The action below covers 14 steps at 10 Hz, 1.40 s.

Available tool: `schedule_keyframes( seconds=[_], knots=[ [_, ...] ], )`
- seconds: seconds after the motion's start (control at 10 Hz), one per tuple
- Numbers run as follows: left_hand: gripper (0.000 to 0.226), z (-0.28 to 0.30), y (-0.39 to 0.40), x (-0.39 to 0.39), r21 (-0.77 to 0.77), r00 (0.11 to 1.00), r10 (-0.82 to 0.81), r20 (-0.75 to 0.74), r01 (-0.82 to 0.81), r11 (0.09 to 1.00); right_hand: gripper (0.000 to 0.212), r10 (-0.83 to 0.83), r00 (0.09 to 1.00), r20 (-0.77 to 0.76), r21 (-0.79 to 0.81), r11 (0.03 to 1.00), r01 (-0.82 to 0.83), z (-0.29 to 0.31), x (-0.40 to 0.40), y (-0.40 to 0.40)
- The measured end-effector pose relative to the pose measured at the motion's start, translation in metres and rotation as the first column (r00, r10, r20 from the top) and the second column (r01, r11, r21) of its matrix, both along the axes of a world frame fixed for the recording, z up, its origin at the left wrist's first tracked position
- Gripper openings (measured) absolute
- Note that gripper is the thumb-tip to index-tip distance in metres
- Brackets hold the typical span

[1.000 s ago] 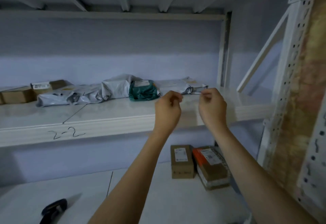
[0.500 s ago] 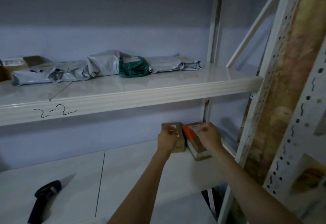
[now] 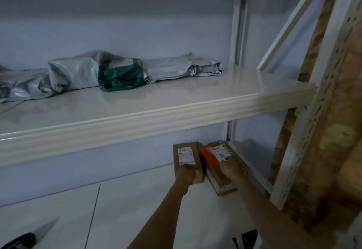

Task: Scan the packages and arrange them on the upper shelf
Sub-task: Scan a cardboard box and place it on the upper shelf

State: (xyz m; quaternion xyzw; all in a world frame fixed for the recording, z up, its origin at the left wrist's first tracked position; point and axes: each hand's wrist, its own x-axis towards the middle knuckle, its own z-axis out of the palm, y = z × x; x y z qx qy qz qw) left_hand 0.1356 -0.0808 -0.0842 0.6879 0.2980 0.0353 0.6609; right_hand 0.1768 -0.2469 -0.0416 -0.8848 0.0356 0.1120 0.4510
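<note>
Up at 11 o'clock the upper shelf [image 3: 176, 96] already has bagged parcels [image 3: 121, 74]. Down at 5, left hand [image 3: 186, 174] clamps the plain box [image 3: 186, 154], right hand [image 3: 231, 168] clamps the orange-taped box [image 3: 213, 156]. Pickup stage I'd say; next they need scanning with the scanner [image 3: 19, 241] at 8.

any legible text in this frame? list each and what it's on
None legible.
Brown box: white shipping label, print too small.
Orange-topped box: white label with a barcode, blurred.
Green parcel: label, blurred.
Grey mailer: faint label, unreadable.
</note>
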Motion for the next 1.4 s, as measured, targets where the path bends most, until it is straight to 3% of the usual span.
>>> schedule_keyframes(
  seconds=[0.1,0.2,0.3,0.5,0.6,0.7,0.8,0.9,1.0,1.1,1.2,1.3,1.4],
  knots=[
    [0.025,-0.008,-0.009,0.018,-0.08,0.997,-0.047,-0.054,0.042,0.996,0.039,-0.069,0.998,-0.012,-0.059,0.996,0.068,-0.009,0.024,-0.006],
    [0.007,0.016,-0.025,0.011,-0.158,0.977,-0.191,-0.092,0.175,0.972,0.045,-0.139,0.99,-0.002,-0.145,0.98,0.137,-0.028,0.051,-0.015],
    [0.004,-0.001,-0.025,0.029,-0.262,0.948,-0.308,-0.079,0.279,0.924,0.045,-0.13,0.992,0.011,-0.241,0.962,0.128,-0.044,0.07,-0.021],
    [0.018,-0.026,-0.032,0.049,-0.395,0.885,-0.457,-0.091,0.389,0.832,0.052,-0.109,0.986,-0.129,-0.291,0.954,0.067,-0.055,0.084,-0.025],
    [0.054,-0.031,-0.035,0.057,-0.367,0.858,-0.496,-0.136,0.421,0.829,0.057,-0.125,0.968,-0.215,-0.291,0.955,0.059,-0.064,0.095,-0.036],
    [0.062,-0.036,-0.039,0.062,-0.274,0.858,-0.471,-0.206,0.411,0.869,0.063,-0.132,0.958,-0.254,-0.207,0.975,0.08,-0.094,0.113,-0.052],
    [0.065,-0.043,-0.04,0.064,-0.248,0.875,-0.419,-0.241,0.362,0.899,0.066,-0.137,0.961,-0.241,0.013,0.989,0.144,-0.128,0.121,-0.066],
    [0.074,-0.045,-0.039,0.057,-0.285,0.894,-0.382,-0.233,0.313,0.906,0.068,-0.162,0.952,-0.258,0.165,0.964,0.209,-0.093,0.08,-0.052],
    [0.081,-0.046,-0.04,0.05,-0.272,0.875,-0.42,-0.242,0.354,0.895,0.049,-0.109,0.951,-0.288,0.276,0.942,0.192,-0.093,0.067,-0.051],
    [0.078,-0.042,-0.036,0.047,-0.269,0.88,-0.393,-0.266,0.324,0.907,0.052,-0.136,0.95,-0.282,0.415,0.875,0.249,-0.091,0.059,-0.051],
    [0.079,-0.039,-0.032,0.042,-0.317,0.904,-0.361,-0.231,0.281,0.906,0.079,-0.061,0.951,-0.303,0.576,0.783,0.234,-0.096,0.053,-0.053],
    [0.084,-0.035,-0.031,0.035,-0.316,0.937,-0.316,-0.15,0.258,0.913,0.072,0.087,0.923,-0.376,0.711,0.665,0.227,-0.114,0.063,-0.063],
    [0.072,-0.026,-0.028,0.029,-0.306,0.95,-0.307,-0.06,0.276,0.911,0.058,0.184,0.9,-0.396,0.778,0.588,0.223,-0.085,0.043,-0.058]
  ],
)
